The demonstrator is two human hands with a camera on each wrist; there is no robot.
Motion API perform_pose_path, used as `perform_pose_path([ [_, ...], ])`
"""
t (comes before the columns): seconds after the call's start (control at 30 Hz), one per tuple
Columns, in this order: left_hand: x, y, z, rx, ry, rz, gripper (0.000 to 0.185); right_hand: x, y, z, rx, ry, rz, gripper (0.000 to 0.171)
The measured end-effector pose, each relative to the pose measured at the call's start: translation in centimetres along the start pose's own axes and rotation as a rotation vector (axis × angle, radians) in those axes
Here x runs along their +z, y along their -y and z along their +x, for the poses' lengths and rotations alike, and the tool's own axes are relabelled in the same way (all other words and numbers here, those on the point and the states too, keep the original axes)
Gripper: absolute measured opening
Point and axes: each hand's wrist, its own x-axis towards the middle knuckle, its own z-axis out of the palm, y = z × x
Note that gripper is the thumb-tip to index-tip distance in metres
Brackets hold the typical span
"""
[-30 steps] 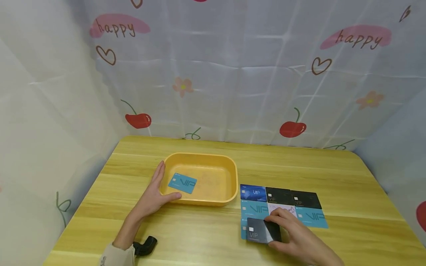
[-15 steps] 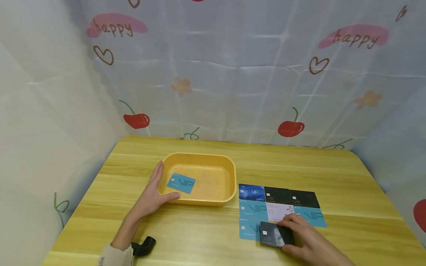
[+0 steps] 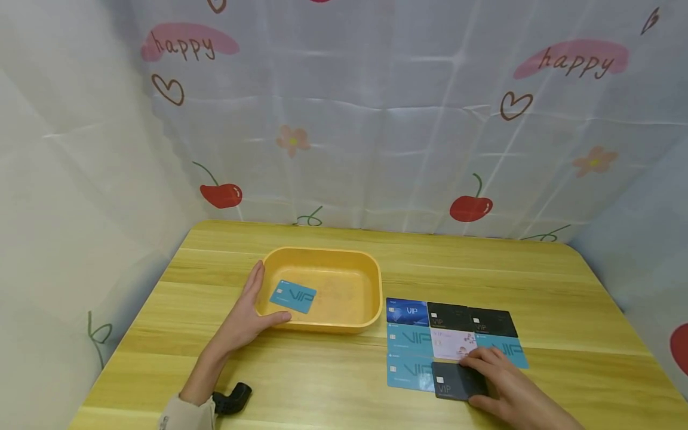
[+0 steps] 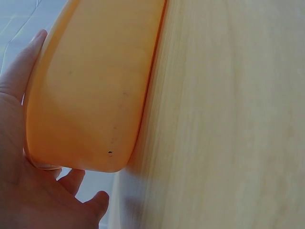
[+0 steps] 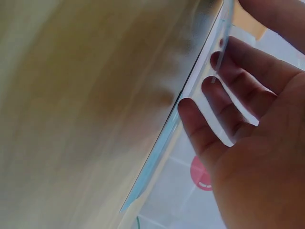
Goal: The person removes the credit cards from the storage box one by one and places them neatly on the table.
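My right hand pinches a black VIP card by its right side, thumb at the near edge and fingers at the far edge. The card sits low at the right of a light-blue VIP card, below a pink-white card. In the right wrist view, the fingers are close to the cards' edges. My left hand rests against the left end of a yellow plastic tray, fingers straight along the wall and thumb on the near rim. A light-blue VIP card lies inside.
Beside the tray, cards form a grid: a dark-blue one, two black ones, and light-blue ones. A black curved piece is by the left wrist. A printed curtain hangs behind the wooden table.
My right hand has moved the black card to the right and slightly nearer, uncovering the light-blue card at the lower left of the grid. The left hand stays at the tray.
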Motion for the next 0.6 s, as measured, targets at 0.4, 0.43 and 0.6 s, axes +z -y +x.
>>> perform_pose_path([
  [0.4,-0.09,0.1,-0.01,-0.004,-0.004,0.003,0.117,0.24,-0.4,0.17,-0.001,-0.042,-0.108,0.052],
  [0.43,-0.08,0.07,-0.01,-0.004,-0.004,0.002,0.117,0.27,-0.34,0.19,0.009,-0.046,-0.106,0.052],
  [0.6,-0.02,-0.01,0.02,-0.003,-0.002,0.004,0.117,0.44,-0.23,0.33,0.058,-0.051,-0.108,0.051],
])
